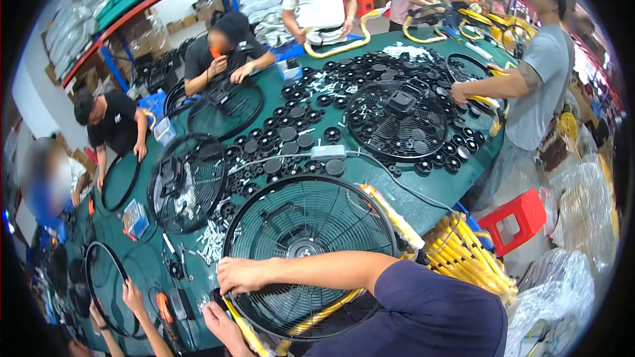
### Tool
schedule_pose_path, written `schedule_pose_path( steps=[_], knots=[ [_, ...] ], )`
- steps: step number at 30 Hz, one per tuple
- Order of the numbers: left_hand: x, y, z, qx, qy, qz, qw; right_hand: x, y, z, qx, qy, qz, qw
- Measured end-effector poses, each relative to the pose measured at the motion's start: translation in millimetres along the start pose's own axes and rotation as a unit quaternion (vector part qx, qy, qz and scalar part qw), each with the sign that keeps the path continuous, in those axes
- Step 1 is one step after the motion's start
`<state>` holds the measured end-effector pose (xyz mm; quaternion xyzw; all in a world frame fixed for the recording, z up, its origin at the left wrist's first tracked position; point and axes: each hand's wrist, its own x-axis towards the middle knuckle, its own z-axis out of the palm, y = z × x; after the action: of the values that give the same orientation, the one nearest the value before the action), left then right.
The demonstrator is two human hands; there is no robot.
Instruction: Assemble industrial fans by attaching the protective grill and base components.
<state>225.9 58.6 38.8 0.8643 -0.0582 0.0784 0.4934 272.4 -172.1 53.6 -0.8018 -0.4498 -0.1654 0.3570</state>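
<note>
A navy-sleeved arm crosses the fan, hands by its lower-left rim

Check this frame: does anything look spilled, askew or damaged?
Slightly: small pale parts lie loose and strewn on the table, left of the nearest fan, as if spilled. They may simply be set out for use; no damage stands out.

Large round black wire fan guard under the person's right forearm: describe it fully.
The fan guard has closely spaced concentric rings, radial spokes, a thick rim and a round dark hub cap with a pale mark. It looks like metal and plastic, lying roughly flat at the near edge of the green tabletop. The person's bare right grip, apparently touching, is at its left rim; the forearm crosses above. A yellow tube shows through.
</note>
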Motion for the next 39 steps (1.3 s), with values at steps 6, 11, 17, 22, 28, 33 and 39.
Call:
schedule_pose_path(
  steps=[6, 11, 17, 22, 28, 33, 39],
  knots=[
    [4, 15, -17, -0.226, -0.044, 0.013, 0.973, 10, 3, 9, 0.011, 0.014, -0.006, 1.000],
    [18, 22, -17, -0.234, -0.039, -0.039, 0.971, 9, 4, 7, 0.018, 0.008, -0.007, 1.000],
    [27, -5, -26, -0.143, -0.112, 0.038, 0.983, 11, 5, 16, 0.010, 0.028, -0.017, 0.999],
    [19, 27, -31, -0.168, -0.083, -0.057, 0.981, 9, 5, 12, 0.014, 0.028, -0.018, 0.999],
    [7, 38, -38, -0.095, -0.131, 0.026, 0.987, 11, 3, 13, 0.041, 0.012, -0.012, 0.999],
    [29, 19, -41, -0.017, -0.089, -0.093, 0.992, 9, 6, 13, 0.023, 0.038, -0.026, 0.999],
    [22, 14, -42, -0.227, -0.128, -0.075, 0.963, 10, 3, 9, 0.037, 0.019, -0.008, 0.999]
  ],
)
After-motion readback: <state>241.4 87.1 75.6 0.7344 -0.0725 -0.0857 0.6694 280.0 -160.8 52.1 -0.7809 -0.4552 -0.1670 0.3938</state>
